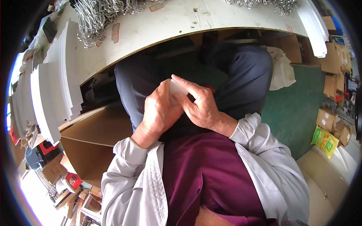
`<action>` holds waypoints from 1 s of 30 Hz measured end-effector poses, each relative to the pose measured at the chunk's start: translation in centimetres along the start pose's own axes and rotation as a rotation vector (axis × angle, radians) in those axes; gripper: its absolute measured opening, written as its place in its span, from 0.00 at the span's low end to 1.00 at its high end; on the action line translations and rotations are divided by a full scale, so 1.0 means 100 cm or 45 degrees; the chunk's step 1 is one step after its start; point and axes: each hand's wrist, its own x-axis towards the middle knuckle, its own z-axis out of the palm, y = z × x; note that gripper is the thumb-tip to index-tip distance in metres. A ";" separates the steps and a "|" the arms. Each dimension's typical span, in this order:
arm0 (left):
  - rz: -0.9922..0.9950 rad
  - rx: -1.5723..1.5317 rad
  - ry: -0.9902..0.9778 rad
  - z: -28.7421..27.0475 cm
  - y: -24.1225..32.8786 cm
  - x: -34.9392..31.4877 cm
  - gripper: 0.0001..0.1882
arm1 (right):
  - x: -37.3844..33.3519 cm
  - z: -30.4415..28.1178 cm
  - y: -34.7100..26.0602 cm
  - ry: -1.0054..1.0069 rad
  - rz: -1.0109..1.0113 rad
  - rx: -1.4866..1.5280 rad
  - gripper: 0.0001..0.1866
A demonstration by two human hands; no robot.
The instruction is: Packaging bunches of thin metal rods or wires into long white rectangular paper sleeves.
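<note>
Above my lap, both hands come together around a small white block-like piece [176,89], mostly covered by fingers, so its kind is not clear. My left hand [160,107] is closed along its left side. From the right, my right hand [201,105] grips the same piece, with the thumb across its lower part and the index finger along its upper edge. The near edge of the white table [162,35] lies beyond my knees.
Piles of metal wire hooks [90,22] lie on the table. Long white panels [64,71] stand at the left, others [313,30] at the right end. An open cardboard box [94,139] is by my left leg; a pale plastic sack [281,69] lies right of my knee.
</note>
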 end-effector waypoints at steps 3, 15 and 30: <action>0.047 0.060 0.037 -0.002 0.006 0.006 0.27 | 0.007 -0.004 -0.005 -0.002 0.048 0.095 0.23; 0.183 0.446 -0.078 -0.081 0.014 0.000 0.37 | 0.045 -0.069 -0.014 0.283 0.166 0.553 0.23; 0.331 0.635 0.176 -0.142 -0.021 0.077 0.32 | 0.135 -0.078 -0.016 0.262 -0.433 -0.493 0.20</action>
